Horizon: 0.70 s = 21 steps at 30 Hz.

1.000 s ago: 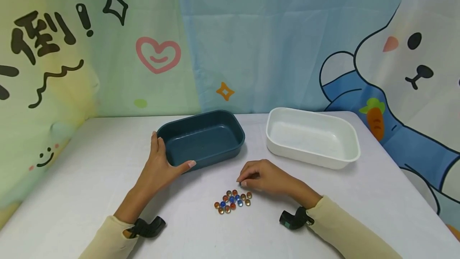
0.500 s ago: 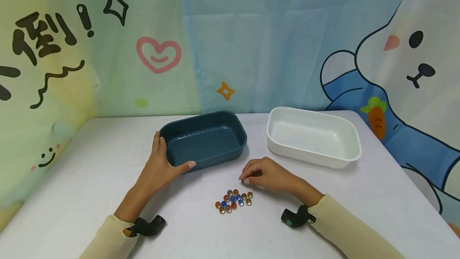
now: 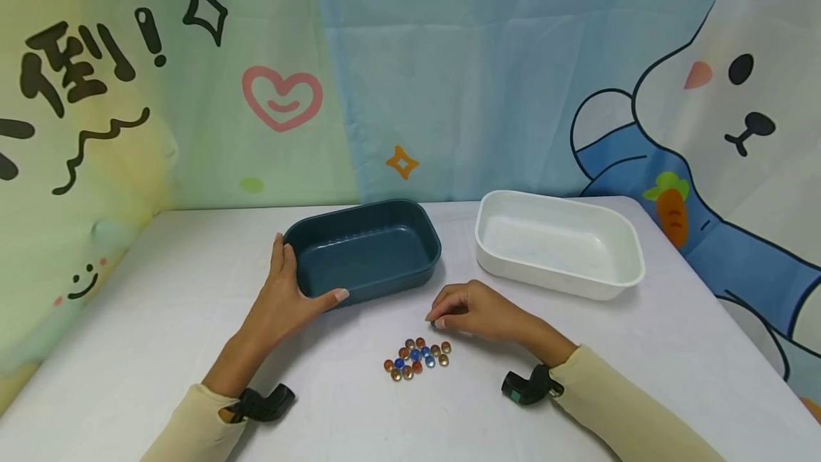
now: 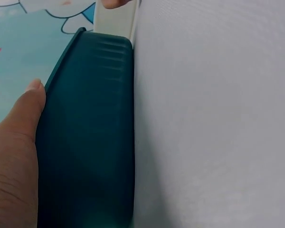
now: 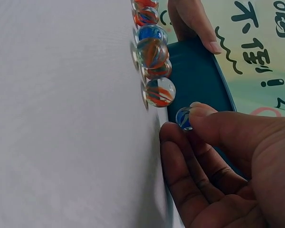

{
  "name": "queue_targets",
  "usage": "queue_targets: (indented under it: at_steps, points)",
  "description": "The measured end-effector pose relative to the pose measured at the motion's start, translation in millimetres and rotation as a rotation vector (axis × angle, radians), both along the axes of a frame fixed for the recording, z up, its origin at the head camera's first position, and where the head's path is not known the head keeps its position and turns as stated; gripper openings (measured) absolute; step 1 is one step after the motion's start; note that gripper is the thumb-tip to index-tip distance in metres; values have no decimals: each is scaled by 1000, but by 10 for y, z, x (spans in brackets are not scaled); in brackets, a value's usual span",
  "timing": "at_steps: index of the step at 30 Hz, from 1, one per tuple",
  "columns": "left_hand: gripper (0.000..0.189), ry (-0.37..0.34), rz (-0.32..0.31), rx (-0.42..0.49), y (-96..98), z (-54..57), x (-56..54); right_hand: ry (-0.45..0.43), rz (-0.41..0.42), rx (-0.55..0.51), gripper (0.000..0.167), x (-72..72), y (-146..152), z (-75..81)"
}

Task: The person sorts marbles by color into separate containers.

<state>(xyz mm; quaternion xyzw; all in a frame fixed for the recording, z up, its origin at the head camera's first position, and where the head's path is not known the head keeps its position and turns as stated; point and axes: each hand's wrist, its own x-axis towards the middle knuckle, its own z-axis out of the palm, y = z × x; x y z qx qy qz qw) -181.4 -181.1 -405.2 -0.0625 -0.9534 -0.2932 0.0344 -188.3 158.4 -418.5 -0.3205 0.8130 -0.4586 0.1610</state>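
Observation:
My left hand holds the near left corner of a dark teal rectangular dish, its thumb along the near wall and its fingers at the left end. In the left wrist view the thumb lies against the dish's outer wall, up to the rim. Between thumb and fingertips, my right hand pinches a clear glass marble with blue swirls, close above the tabletop. Just in front of that hand lies a loose cluster of glass marbles, orange, amber and blue.
A white rectangular dish stands at the back right, to the right of the teal one. Both dishes are on a white-covered table. A printed cartoon cloth hangs behind the table.
My right hand has shifted slightly up and to the right with the marble, then stays in place. The left hand keeps its hold; the teal dish has shifted slightly rightward.

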Motion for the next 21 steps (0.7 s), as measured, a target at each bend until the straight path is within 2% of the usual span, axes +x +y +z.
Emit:
queue_targets:
  at_steps: [9, 21]
  points:
    - [126, -4, -41, 3, -21, 19, 3, 3, 1, -1, 15, -4, 11, -1]
    - [125, 5, -48, 12, -31, 6, -2, -3, -5, 5, 15, -8, 13, 8]
